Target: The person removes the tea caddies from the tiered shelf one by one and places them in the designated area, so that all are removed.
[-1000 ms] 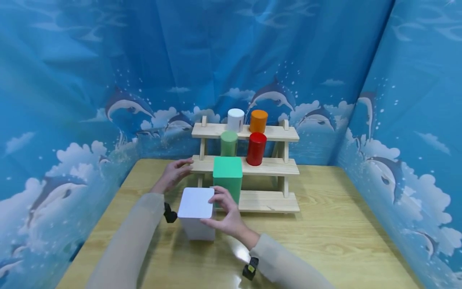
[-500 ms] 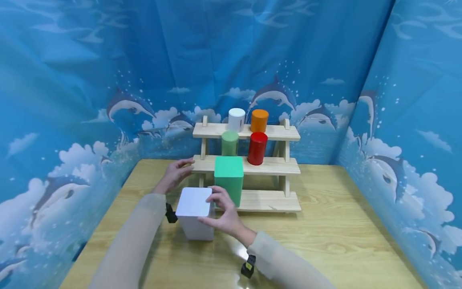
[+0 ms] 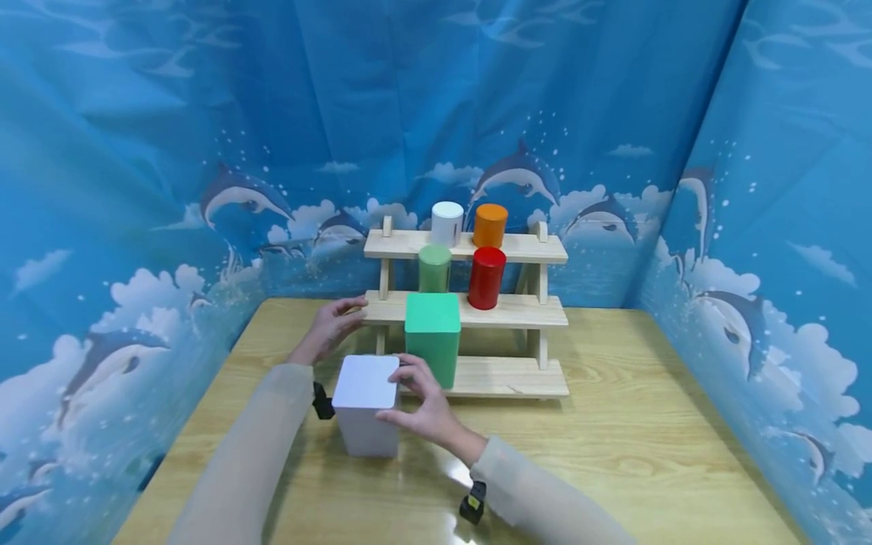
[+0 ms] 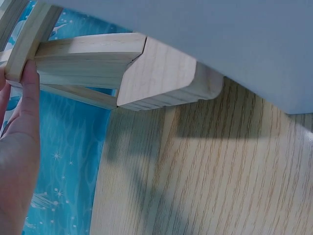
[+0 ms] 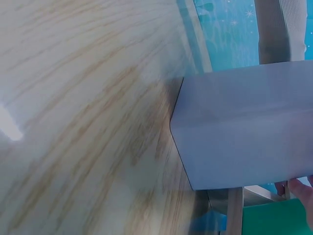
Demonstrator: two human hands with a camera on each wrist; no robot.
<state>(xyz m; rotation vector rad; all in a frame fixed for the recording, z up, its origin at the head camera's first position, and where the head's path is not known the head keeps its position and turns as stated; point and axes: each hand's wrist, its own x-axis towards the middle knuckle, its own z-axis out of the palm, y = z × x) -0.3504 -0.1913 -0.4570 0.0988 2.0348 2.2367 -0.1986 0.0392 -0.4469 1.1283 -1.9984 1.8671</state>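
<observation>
A tall white box [image 3: 366, 382] with a square top stands upright on the table, in front of the left end of a three-tier wooden shelf [image 3: 514, 375]. My right hand [image 3: 432, 412] holds the box at its upper right, thumb on the near side and fingers on the far side. The left hand [image 3: 328, 333] grips the left end of the middle shelf board; in the left wrist view its fingers pinch the board's end [image 4: 22, 61]. Beside the white box, a green box [image 3: 432, 341] stands on the lowest tier.
A light green can [image 3: 434, 269] and a red can [image 3: 487, 278] stand on the middle tier. White [image 3: 446, 225] and orange cans [image 3: 490, 225] occupy the top tier. Blue dolphin-print curtains [image 3: 436, 98] enclose the wood-grain table [image 3: 613, 439].
The white box has shifted slightly left and turned a little, the right hand moving with it. The left hand keeps its hold on the shelf, and the shelf items look unmoved.
</observation>
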